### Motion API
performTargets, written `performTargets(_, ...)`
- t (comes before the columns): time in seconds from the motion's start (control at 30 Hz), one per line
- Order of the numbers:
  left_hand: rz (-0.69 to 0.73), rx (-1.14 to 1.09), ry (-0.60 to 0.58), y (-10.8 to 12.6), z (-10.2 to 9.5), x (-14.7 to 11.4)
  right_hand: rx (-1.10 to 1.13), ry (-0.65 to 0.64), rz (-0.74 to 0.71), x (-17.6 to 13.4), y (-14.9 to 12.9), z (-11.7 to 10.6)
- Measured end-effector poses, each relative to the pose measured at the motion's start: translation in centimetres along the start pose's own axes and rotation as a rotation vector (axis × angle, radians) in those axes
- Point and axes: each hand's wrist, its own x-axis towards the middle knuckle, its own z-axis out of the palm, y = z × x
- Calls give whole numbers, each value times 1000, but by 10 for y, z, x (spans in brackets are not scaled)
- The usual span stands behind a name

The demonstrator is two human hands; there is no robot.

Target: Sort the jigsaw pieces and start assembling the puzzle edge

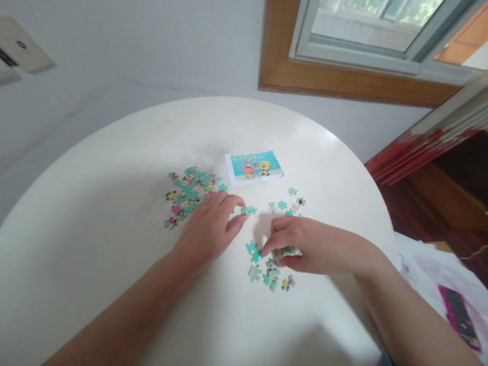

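My left hand has its thumb and index finger around a small strip of jigsaw puzzle pieces, teal and yellow-green, lying on the table. My right hand hovers low over a loose group, thumb and index apart. Its index fingertip touches or nearly touches a teal puzzle piece. Around it lie a second teal piece, a pale green piece and a multicoloured piece. Some pieces are hidden beneath the right hand.
A larger heap of mixed puzzle pieces spreads beyond my left hand. The cartoon reference picture lies at the back of the round white table. A few pieces sit right of centre. A pink-edged phone-like object rests lower right, off the table.
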Motion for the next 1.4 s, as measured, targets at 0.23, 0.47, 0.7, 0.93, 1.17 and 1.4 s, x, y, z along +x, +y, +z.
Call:
performTargets(0.23,13,-4,6,-1,-1,-1,-18,54,6,1,5,1)
performTargets(0.47,4,-2,-13,-2,0,-1,-61,91,32,-3,10,-5)
performTargets(0.7,2,-5,-20,-2,0,1,-191,324,282,-17,21,-20)
performTargets(0.93,12,-18,-15,-6,2,0,-324,481,517,-32,44,-33)
performTargets(1.17,21,-26,-5,-6,3,1,-385,630,644,-34,62,-35)
performTargets(1.4,11,-19,-5,-4,1,2,-319,601,603,-19,66,-28)
